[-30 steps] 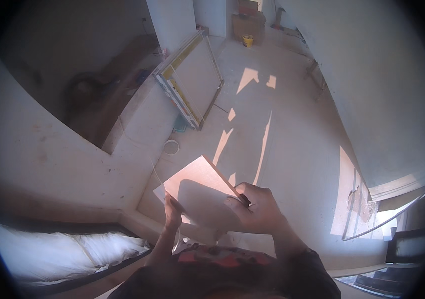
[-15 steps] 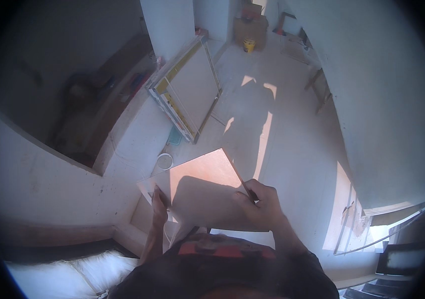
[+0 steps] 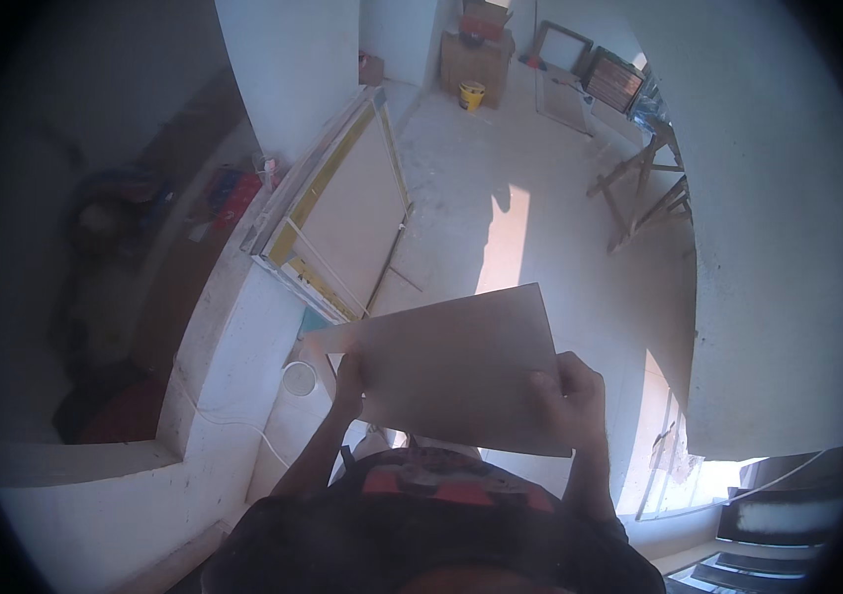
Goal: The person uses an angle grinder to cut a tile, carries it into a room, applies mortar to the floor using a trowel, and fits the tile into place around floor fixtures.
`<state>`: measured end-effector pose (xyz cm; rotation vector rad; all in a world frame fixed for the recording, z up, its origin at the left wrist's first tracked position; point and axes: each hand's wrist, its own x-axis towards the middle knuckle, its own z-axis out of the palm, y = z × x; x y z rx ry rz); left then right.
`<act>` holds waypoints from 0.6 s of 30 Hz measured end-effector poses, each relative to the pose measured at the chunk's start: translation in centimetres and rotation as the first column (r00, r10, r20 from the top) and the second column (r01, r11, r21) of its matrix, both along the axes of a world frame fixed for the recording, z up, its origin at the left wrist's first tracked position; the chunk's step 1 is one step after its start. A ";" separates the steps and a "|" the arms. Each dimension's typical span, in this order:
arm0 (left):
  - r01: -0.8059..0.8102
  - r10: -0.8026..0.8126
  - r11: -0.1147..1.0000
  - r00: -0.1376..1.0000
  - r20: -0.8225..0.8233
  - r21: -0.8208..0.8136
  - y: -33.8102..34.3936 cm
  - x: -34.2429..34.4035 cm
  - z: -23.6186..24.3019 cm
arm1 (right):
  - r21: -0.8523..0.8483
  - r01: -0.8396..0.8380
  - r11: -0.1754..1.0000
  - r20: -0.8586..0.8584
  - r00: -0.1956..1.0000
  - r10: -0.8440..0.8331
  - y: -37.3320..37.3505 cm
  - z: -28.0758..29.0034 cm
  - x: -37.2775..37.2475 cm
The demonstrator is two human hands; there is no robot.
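A thin rectangular tile, smooth and brownish grey, is held out in front of my body at a slight slant. My left hand grips it close to the left end, where a small light gap shows beside the fingers. At the opposite edge my right hand clasps it, thumb on the upper face and the other fingers around the edge. The tile's underside is hidden, along with the fingertips beneath it.
A white round bucket stands left of the tile. Large framed panels lean by the low wall. Farther off are a yellow bucket, a cardboard box and a wooden trestle. A pale wall rises at right.
The tile has shifted right in the picture with both hands still on it. Its face, partly sunlit before, is now mostly in shade. The view has turned, showing more of the trestle.
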<state>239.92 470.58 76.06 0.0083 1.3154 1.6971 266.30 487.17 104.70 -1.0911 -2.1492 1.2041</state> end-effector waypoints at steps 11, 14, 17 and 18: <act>0.084 -0.083 0.996 0.996 -0.034 0.040 25.9 -9.1 -3.3 | -0.070 0.063 0.996 -0.019 0.998 -0.064 27.0 -0.6 -12.2; 0.025 -0.030 0.997 0.998 0.059 0.075 32.4 -11.3 1.0 | -0.042 0.029 0.999 -0.026 0.999 -0.030 34.0 -0.1 -14.6; 0.041 -0.041 0.999 0.999 -0.018 -0.014 39.1 -14.9 -2.7 | -0.082 0.007 0.997 -0.095 0.995 -0.014 40.6 1.4 -18.5; 0.043 -0.044 0.999 0.998 -0.039 -0.033 41.4 -16.0 -3.3 | -0.079 0.015 0.997 -0.091 0.996 -0.022 42.9 1.7 -20.0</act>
